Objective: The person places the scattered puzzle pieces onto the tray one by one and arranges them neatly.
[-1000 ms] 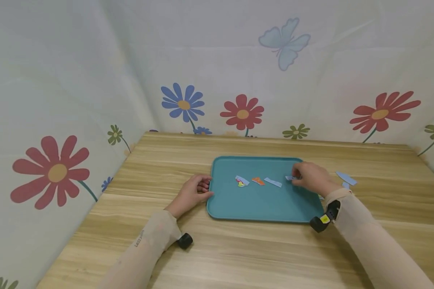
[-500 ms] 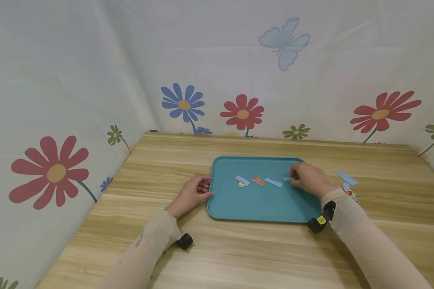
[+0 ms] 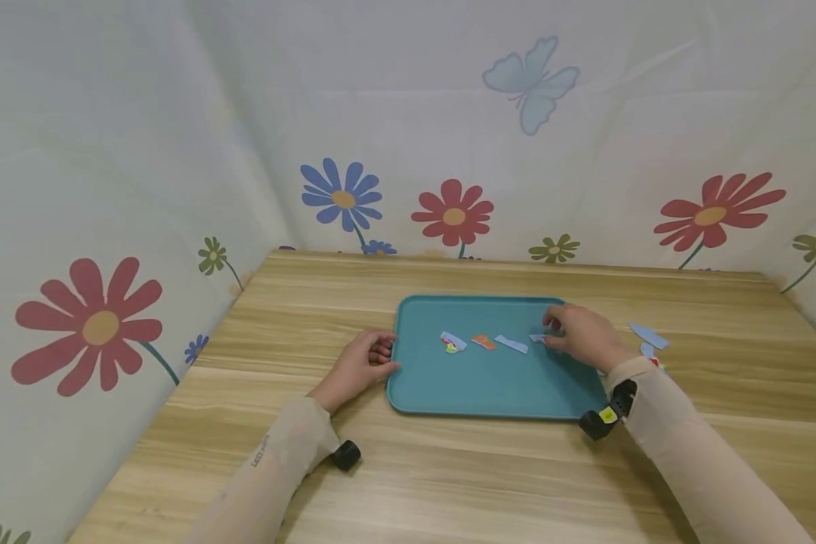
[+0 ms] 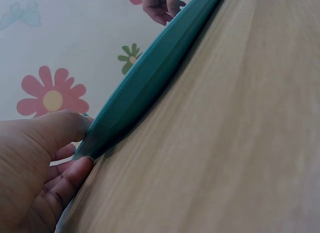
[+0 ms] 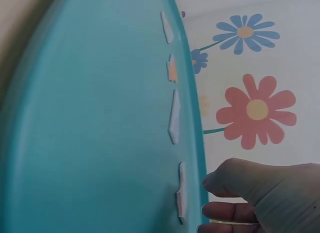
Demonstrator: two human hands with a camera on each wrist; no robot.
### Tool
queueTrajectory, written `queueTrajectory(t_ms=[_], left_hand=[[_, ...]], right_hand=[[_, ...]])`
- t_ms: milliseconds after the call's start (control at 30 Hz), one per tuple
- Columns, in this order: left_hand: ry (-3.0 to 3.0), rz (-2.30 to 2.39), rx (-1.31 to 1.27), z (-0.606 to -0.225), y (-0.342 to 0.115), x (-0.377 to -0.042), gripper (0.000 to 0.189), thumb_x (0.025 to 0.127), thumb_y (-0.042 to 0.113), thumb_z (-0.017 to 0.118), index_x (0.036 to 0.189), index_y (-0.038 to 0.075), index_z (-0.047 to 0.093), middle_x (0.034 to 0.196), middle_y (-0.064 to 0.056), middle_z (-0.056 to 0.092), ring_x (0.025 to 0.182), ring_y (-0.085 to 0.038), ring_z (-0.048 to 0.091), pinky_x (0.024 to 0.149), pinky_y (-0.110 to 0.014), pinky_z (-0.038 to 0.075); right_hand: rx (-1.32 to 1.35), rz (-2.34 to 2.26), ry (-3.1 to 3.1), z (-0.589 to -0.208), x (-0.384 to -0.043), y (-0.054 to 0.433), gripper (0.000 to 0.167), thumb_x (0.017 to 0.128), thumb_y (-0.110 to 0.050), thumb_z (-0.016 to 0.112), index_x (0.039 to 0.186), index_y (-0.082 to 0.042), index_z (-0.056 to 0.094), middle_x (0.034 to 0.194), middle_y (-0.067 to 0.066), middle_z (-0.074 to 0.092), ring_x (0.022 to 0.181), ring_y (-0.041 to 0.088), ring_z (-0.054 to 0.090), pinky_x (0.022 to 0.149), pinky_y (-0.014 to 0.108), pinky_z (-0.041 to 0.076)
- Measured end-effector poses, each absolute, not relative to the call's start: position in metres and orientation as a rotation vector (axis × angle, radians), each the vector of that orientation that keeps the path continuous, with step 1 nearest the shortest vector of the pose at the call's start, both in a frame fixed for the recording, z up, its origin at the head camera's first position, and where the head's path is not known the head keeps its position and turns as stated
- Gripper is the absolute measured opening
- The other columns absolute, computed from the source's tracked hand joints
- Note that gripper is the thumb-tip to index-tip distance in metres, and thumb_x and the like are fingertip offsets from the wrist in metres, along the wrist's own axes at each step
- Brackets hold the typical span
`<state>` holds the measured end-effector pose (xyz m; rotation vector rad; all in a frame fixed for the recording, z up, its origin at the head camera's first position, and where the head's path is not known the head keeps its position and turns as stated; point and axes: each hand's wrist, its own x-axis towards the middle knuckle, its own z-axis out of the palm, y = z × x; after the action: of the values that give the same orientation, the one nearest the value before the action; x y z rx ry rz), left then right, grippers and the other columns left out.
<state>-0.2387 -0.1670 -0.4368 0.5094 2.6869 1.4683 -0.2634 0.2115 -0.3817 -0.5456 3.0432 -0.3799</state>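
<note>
A teal tray [image 3: 476,389] lies on the wooden table. My left hand [image 3: 360,364] grips its left edge; in the left wrist view the thumb and fingers [image 4: 75,178] close on the rim. Several torn-looking paper pieces form a row across the tray: a blue one with pink and yellow [image 3: 453,342], an orange one [image 3: 483,342], a pale blue strip [image 3: 511,344] and a small pale piece [image 3: 536,338] at the right. Over that last piece is my right hand [image 3: 585,338], thumb and fingers parted. The right wrist view shows the piece lying flat, apart from the fingertips.
Right of the tray, on the table [image 3: 449,476], lie a blue paper piece [image 3: 649,336] and a blue one with red [image 3: 648,351], partly behind the right wrist. A flower-printed cloth [image 3: 394,113] hangs around the table's back and left sides.
My right hand has slid slightly left with the small piece, and its fingers have parted from it, leaving it on the tray. The left hand stays at the tray's edge.
</note>
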Motion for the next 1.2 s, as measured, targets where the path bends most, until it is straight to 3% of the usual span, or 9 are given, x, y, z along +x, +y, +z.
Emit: queueTrajectory(t_ms=[767, 1200], left_hand=[[2.700, 1.458, 0.525, -0.437, -0.168, -0.238, 0.047, 0.084, 0.006, 0.073, 0.126, -0.004, 0.055, 0.108, -0.017, 0.057, 0.093, -0.020, 0.060, 0.083, -0.026, 0.056], [2.690, 1.466, 0.535, -0.434, -0.169, -0.236, 0.047, 0.085, 0.008, 0.073, 0.126, -0.004, 0.055, 0.109, -0.018, 0.057, 0.094, -0.021, 0.060, 0.083, -0.028, 0.056]], right_hand=[[-0.579, -0.442, 3.077, -0.349, -0.248, 0.227, 0.028, 0.087, -0.016, 0.069, 0.110, -0.001, 0.065, 0.102, 0.016, 0.068, 0.086, 0.026, 0.063, 0.073, 0.044, 0.055], [-0.592, -0.439, 3.070, -0.338, -0.241, 0.243, 0.028, 0.086, -0.016, 0.070, 0.108, 0.001, 0.065, 0.102, 0.017, 0.068, 0.087, 0.026, 0.062, 0.069, 0.041, 0.055]])
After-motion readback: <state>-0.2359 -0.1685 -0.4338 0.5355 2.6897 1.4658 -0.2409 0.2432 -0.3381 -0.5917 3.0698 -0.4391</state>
